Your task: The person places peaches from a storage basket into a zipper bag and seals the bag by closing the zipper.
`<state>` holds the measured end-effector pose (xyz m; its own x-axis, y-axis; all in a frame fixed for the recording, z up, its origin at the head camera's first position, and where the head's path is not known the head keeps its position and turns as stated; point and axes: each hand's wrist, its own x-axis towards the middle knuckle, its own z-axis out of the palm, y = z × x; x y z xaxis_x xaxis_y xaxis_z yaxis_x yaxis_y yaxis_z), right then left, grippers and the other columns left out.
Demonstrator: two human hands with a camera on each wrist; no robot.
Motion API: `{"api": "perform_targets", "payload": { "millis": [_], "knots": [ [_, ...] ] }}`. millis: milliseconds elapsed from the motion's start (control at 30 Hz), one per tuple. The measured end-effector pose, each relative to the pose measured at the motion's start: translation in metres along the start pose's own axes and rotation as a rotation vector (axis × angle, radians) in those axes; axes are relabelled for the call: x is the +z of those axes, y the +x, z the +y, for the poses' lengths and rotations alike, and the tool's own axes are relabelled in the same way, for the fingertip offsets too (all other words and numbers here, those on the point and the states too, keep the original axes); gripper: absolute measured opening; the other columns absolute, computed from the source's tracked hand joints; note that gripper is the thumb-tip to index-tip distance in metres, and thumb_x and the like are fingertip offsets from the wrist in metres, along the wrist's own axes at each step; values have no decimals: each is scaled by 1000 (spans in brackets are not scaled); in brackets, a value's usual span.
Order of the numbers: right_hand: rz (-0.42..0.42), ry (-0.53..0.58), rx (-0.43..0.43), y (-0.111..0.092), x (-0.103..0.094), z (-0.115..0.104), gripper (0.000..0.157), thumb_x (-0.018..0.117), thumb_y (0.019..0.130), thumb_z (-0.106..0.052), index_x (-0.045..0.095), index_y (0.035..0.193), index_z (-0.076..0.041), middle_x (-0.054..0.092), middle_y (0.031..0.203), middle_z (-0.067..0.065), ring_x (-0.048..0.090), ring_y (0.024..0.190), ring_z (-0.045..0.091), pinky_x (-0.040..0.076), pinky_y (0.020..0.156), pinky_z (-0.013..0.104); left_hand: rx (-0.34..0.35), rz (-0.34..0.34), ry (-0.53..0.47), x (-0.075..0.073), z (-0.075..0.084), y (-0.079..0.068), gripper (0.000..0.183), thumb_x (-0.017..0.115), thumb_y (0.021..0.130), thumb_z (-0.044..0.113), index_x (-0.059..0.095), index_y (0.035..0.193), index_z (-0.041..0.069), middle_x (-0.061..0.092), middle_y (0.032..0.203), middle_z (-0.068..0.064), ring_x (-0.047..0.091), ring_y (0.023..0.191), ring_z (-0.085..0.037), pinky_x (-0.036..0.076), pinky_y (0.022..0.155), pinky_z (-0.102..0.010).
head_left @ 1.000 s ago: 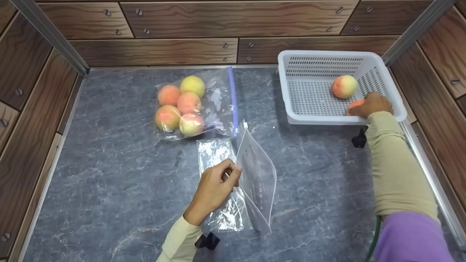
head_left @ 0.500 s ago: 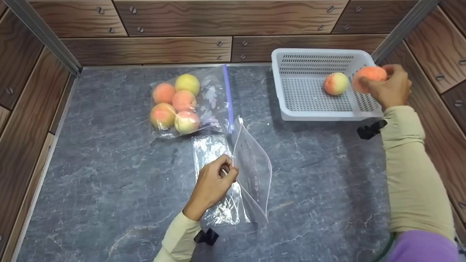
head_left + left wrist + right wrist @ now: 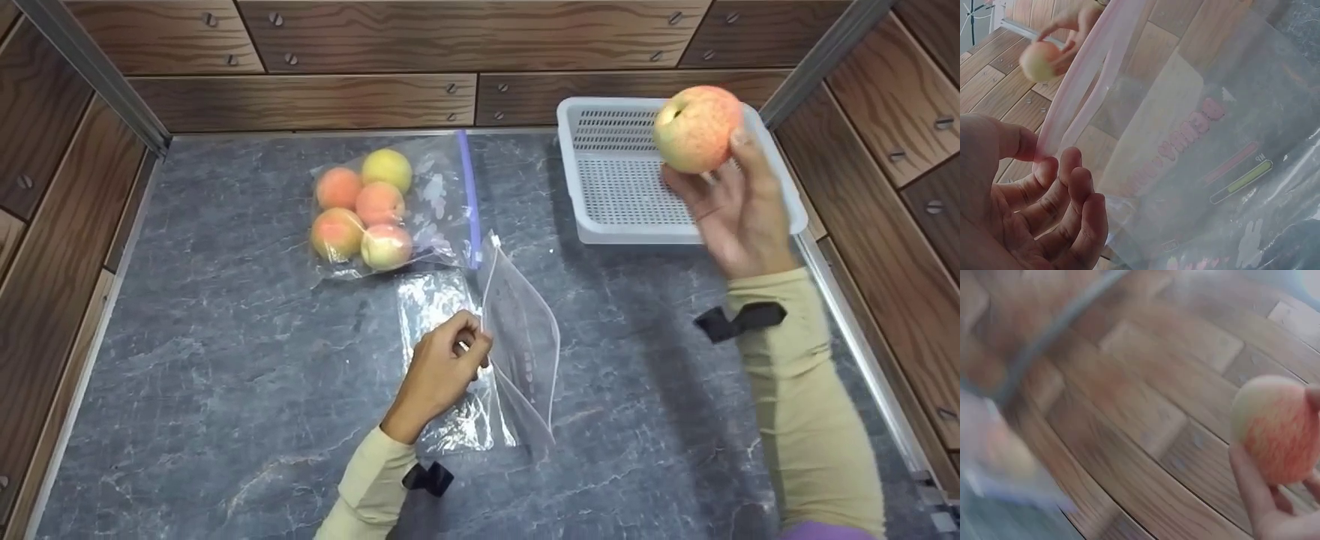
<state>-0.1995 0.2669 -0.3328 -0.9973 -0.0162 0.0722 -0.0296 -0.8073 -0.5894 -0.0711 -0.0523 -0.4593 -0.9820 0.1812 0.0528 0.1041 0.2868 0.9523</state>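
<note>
My left hand (image 3: pixel 442 367) pinches the rim of a clear zip bag (image 3: pixel 525 337) between thumb and index finger; the bag's mouth gapes to the right. In the left wrist view, pink lettering and a small rabbit print show on its side. My right hand (image 3: pixel 739 202) holds a red-and-yellow peach (image 3: pixel 697 129) in its fingertips, raised over the white plastic basket (image 3: pixel 690 234). Fingers and thumb also grip the peach (image 3: pixel 1278 430) in the right wrist view. The peach seen earlier in the basket is hidden behind the right hand and its fruit.
A purple-edged zip bag (image 3: pixel 442 202) with several peaches (image 3: pixel 360 214) lies at the back left. Shiny clear plastic (image 3: pixel 450 292) lies flat under my left hand. Wood-patterned walls (image 3: pixel 300 105) enclose the grey marbled table (image 3: pixel 225 390).
My right hand has lifted a peach out of the basket, first up and right, then turned and brought it left. My left hand keeps its hold on the bag rim.
</note>
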Motion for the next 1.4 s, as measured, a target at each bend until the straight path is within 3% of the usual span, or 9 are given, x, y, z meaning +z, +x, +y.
{"api": "perform_targets", "payload": {
  "millis": [133,267,433,600,767,933,1133,1267,1400],
  "knots": [
    [-197,169,124,-19,1,36,82,78,85,-6,35,155,-11,38,154,22,56,124,42,54,100,46,7,-5,-6,0,1,3,13,61,99,15,58,87,13,65,66,2,58,47,-13,41,42,-19],
    [-360,196,291,-40,0,72,81,80,82,-6,35,150,-5,42,146,24,56,121,41,57,97,45,3,-14,-21,0,1,5,12,59,100,17,59,88,14,66,68,0,63,51,-26,44,43,-21],
    [-496,-197,362,-63,0,98,70,85,80,-13,50,140,-5,47,139,18,54,122,32,55,99,43,-1,-25,-26,1,3,8,14,58,103,21,59,90,15,66,70,0,63,52,-25,48,44,-24],
    [-560,-696,270,-77,-1,108,65,85,79,-4,55,137,-2,56,134,17,57,121,31,56,98,45,10,-41,-28,-1,5,8,15,54,105,22,58,92,15,66,71,1,62,52,-22,50,45,-26],
    [-566,-1016,208,-82,-3,111,64,84,78,2,57,136,0,58,134,15,59,118,33,61,86,46,13,-36,-18,-3,6,7,14,51,104,19,55,92,14,65,73,0,61,53,-21,51,46,-27],
    [-574,-1244,151,-84,-11,116,63,88,78,-6,60,134,-3,61,130,14,63,108,31,62,83,40,31,-34,15,-5,10,6,14,52,105,20,55,93,14,64,73,2,61,54,-16,52,47,-27],
    [-597,-1472,87,-88,-12,141,67,89,72,-9,57,130,1,65,118,15,67,99,30,63,77,35,107,-53,146,1,15,8,13,52,103,20,53,91,15,58,72,9,56,60,-7,49,55,-26],
    [-670,-1602,-6,-86,-13,159,50,78,72,-3,60,118,2,68,105,13,67,92,27,61,76,37,162,-56,205,5,16,10,11,52,102,19,53,92,16,54,74,10,52,64,-9,46,55,-25],
    [-743,-1615,-54,-80,-17,172,37,68,74,1,64,110,2,68,98,12,65,89,26,59,80,39,215,-57,238,8,18,11,14,51,104,23,53,92,16,49,75,9,50,67,-11,42,56,-26]
  ]
}}
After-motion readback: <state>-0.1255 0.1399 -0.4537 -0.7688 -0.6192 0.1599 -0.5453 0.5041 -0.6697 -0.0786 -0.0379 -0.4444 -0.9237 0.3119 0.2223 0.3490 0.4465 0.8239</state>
